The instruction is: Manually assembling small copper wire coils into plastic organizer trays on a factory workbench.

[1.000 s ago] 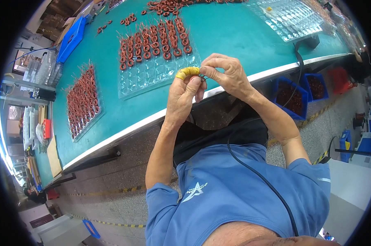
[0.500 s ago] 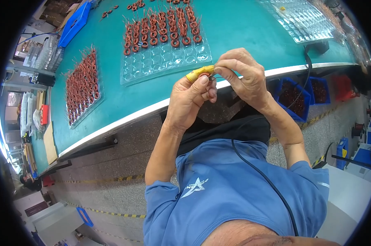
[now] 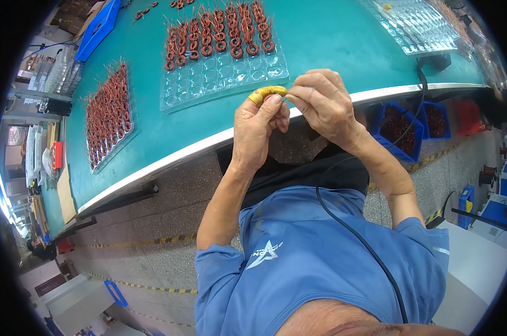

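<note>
My left hand (image 3: 252,131) is closed just above the table's front edge, its index finger wrapped in a yellow finger cover (image 3: 269,91). Pinched between that finger and the thumb is a small red-brown ring coil (image 3: 268,98), mostly hidden by the fingers. My right hand (image 3: 327,111) meets it from the right, thumb and fingertips pressed together at the end of the yellow finger cover. Whatever those fingertips hold is too small to make out. Beyond both hands, a clear plastic tray (image 3: 224,74) holds rows of similar coils in its far part; its nearer pockets hold none.
A second clear tray (image 3: 116,150), packed with coils, lies at the left on the green table (image 3: 332,45). Stacked clear trays (image 3: 413,28) stand at the far right. Below the table edge are blue bins (image 3: 400,134) of coils. A black cable (image 3: 354,232) crosses my shirt.
Both hands have shifted slightly left, still close together. The coil shows less between my left fingers, and the right fingertips have moved a little lower against the yellow finger cover.
</note>
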The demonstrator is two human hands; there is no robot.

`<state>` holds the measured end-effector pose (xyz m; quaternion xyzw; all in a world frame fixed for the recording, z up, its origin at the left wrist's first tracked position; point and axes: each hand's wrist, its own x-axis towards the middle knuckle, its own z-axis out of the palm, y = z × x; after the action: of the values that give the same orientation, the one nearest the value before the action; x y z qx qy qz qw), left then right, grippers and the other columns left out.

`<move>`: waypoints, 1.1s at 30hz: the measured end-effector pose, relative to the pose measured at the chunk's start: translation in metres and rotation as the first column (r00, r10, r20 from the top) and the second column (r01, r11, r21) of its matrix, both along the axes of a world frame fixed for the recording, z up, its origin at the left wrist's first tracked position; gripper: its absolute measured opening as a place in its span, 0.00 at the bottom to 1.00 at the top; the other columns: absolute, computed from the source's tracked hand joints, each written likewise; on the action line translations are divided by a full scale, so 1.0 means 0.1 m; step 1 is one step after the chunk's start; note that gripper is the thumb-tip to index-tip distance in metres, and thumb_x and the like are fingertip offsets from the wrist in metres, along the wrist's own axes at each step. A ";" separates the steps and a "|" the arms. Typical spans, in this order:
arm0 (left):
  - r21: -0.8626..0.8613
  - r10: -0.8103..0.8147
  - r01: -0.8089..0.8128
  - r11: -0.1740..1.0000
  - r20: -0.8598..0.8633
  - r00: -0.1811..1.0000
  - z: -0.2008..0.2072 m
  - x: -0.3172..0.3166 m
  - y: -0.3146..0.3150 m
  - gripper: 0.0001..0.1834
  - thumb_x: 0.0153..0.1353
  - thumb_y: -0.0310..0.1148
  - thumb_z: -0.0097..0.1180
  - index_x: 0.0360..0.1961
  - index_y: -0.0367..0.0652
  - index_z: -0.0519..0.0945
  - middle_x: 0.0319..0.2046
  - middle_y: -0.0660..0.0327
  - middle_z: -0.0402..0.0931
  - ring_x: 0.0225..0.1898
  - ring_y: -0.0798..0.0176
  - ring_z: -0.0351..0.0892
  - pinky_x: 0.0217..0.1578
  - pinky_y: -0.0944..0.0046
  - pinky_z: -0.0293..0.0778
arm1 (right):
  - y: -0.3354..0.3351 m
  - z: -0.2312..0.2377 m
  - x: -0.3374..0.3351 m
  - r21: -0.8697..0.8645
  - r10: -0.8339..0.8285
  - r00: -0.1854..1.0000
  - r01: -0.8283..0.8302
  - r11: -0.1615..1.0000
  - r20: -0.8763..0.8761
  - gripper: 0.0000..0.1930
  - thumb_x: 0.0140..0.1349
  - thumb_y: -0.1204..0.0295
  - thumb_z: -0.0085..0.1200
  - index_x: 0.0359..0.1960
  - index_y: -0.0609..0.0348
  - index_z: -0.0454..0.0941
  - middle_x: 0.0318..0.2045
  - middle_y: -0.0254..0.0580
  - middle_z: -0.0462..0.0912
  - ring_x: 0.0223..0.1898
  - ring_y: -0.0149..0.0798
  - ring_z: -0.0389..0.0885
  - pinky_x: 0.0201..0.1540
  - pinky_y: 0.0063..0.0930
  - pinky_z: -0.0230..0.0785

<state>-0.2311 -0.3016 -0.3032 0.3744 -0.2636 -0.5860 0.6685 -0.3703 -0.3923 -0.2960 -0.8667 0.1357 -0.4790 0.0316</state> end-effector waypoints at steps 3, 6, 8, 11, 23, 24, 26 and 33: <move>0.007 0.091 -0.092 0.996 0.121 0.988 0.01 0.02 0.03 0.08 0.66 0.31 0.48 0.38 0.37 0.77 0.22 0.66 0.71 0.23 0.74 0.69 0.24 0.74 0.67 | 0.00 -0.05 0.10 0.093 0.052 0.999 -0.052 0.994 -0.004 0.08 0.47 0.76 0.63 0.30 0.58 0.79 0.33 0.38 0.78 0.39 0.41 0.77 0.44 0.34 0.67; 0.010 0.133 -0.143 0.990 0.302 0.944 0.00 -0.01 0.00 0.07 0.63 0.30 0.48 0.37 0.39 0.75 0.21 0.68 0.69 0.20 0.75 0.66 0.21 0.75 0.65 | 0.06 -0.03 0.06 -0.038 0.047 0.998 -0.049 0.998 -0.046 0.10 0.44 0.79 0.59 0.32 0.59 0.79 0.35 0.41 0.78 0.41 0.45 0.76 0.46 0.38 0.67; -0.058 0.136 -0.125 0.991 0.297 0.945 -0.02 -0.07 -0.02 0.07 0.63 0.28 0.48 0.39 0.36 0.74 0.21 0.68 0.69 0.20 0.76 0.66 0.22 0.74 0.66 | 0.09 0.03 0.02 -0.034 0.022 0.999 -0.024 0.999 -0.042 0.09 0.44 0.81 0.59 0.31 0.61 0.79 0.34 0.41 0.79 0.40 0.44 0.77 0.44 0.36 0.68; -0.104 0.120 -0.095 0.990 0.272 0.955 0.04 -0.10 -0.02 0.07 0.64 0.28 0.48 0.40 0.36 0.73 0.22 0.67 0.69 0.21 0.76 0.66 0.21 0.75 0.65 | 0.15 0.08 -0.01 0.280 0.061 0.997 -0.071 0.958 0.043 0.03 0.53 0.81 0.59 0.29 0.65 0.80 0.34 0.42 0.80 0.39 0.42 0.77 0.43 0.32 0.69; -0.151 0.155 -0.124 0.981 0.219 0.963 0.10 0.02 0.20 0.16 0.70 0.33 0.45 0.56 0.40 0.68 0.28 0.62 0.70 0.27 0.71 0.71 0.27 0.72 0.70 | 0.09 0.02 0.08 0.871 0.178 0.937 -0.346 0.349 0.301 0.15 0.67 0.64 0.51 0.43 0.66 0.78 0.38 0.37 0.79 0.42 0.29 0.76 0.48 0.24 0.69; -0.155 0.145 -0.113 0.981 0.218 0.965 0.10 0.00 0.19 0.16 0.70 0.33 0.45 0.56 0.40 0.68 0.28 0.62 0.70 0.27 0.71 0.71 0.27 0.72 0.70 | 0.10 -0.01 0.03 0.870 0.169 0.939 -0.341 0.357 0.299 0.15 0.67 0.64 0.51 0.43 0.66 0.78 0.38 0.37 0.79 0.42 0.29 0.76 0.48 0.24 0.69; -0.186 0.177 -0.140 0.973 0.198 0.964 0.14 -0.02 0.19 0.15 0.71 0.32 0.43 0.56 0.40 0.68 0.27 0.63 0.69 0.25 0.73 0.69 0.25 0.74 0.69 | 0.12 -0.06 -0.04 0.915 0.153 0.947 -0.315 0.253 0.284 0.16 0.67 0.64 0.52 0.45 0.66 0.77 0.38 0.37 0.80 0.41 0.28 0.76 0.47 0.23 0.69; -0.209 0.146 -0.059 0.976 0.425 0.893 0.12 -0.05 0.25 0.17 0.68 0.29 0.48 0.57 0.37 0.68 0.27 0.64 0.69 0.26 0.73 0.69 0.27 0.74 0.69 | 0.25 -0.09 0.06 0.701 0.182 0.972 -0.235 0.673 0.152 0.13 0.65 0.66 0.54 0.35 0.67 0.79 0.30 0.44 0.81 0.32 0.34 0.80 0.34 0.25 0.71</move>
<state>-0.2358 -0.2765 -0.2914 0.4442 -0.4419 -0.4226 0.6549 -0.3639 -0.3672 -0.3047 -0.7788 0.2098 -0.4114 0.4244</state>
